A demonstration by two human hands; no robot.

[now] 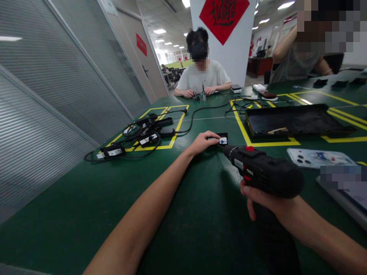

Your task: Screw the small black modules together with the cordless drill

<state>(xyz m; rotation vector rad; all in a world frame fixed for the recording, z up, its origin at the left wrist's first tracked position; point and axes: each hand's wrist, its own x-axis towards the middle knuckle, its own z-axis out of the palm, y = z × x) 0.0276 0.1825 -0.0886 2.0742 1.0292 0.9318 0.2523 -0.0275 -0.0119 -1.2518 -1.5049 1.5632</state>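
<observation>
My right hand (pixel 269 200) grips a black and red cordless drill (pixel 262 168) by its handle, and the chuck points away from me to the left. The drill's tip reaches the near edge of a small black box (pixel 225 135) with a white and blue label; whether it touches is too small to tell. Lying on the green table (pixel 183 214), the box is held down by my left hand (pixel 204 143), whose fingers curl over its left part. That hand covers some of the box.
Several black adapters with cables (pixel 149 130) lie in a yellow-taped area on the left. A black tray (pixel 289 122) is at right, with a phone (pixel 318 157) and a grey device (pixel 344 198) nearer me. Opposite sits a person (pixel 203 76); another person (pixel 298 63) is at far right.
</observation>
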